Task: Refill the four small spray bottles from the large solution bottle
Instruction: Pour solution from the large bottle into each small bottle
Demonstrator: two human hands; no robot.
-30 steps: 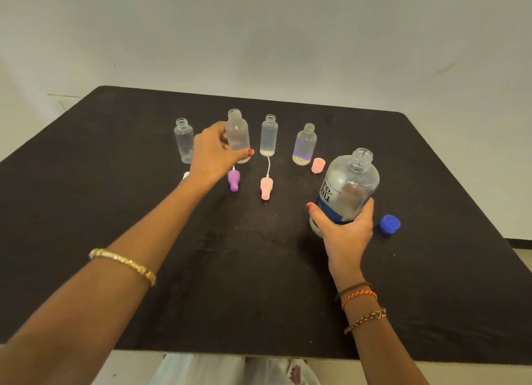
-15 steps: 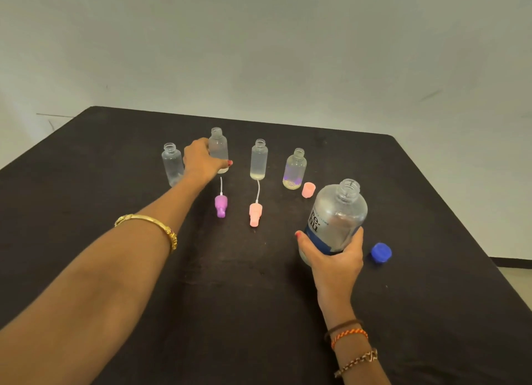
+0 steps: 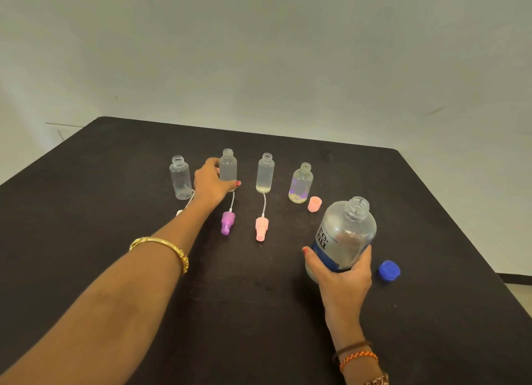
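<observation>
Large solution bottle: clear plastic with a blue label (image 3: 342, 237), uncapped and tilted, gripped round its lower body by the right hand (image 3: 341, 272), fingers and thumb curled about it; its round blue cap (image 3: 389, 271) lies on the table just beside.
Small spray bottles: four clear, open-necked bottles stand in a row on the black table (image 3: 115, 212); the left hand (image 3: 211, 183) grips the second from the left (image 3: 228, 165), thumb in front, fingers wrapped behind.
Change: over the last second the large bottle has stayed tilted but nowhere near a neck, while the left hand has kept its hold. Pouring into this bottle looks about to begin.
Sprayers: purple (image 3: 228, 222) and pink (image 3: 261, 228) pump heads lie before their bottles; a pink cap (image 3: 314, 204) sits beside the rightmost.
Hard to see: the forearm hides most of a white sprayer; fill levels are hard to judge.
</observation>
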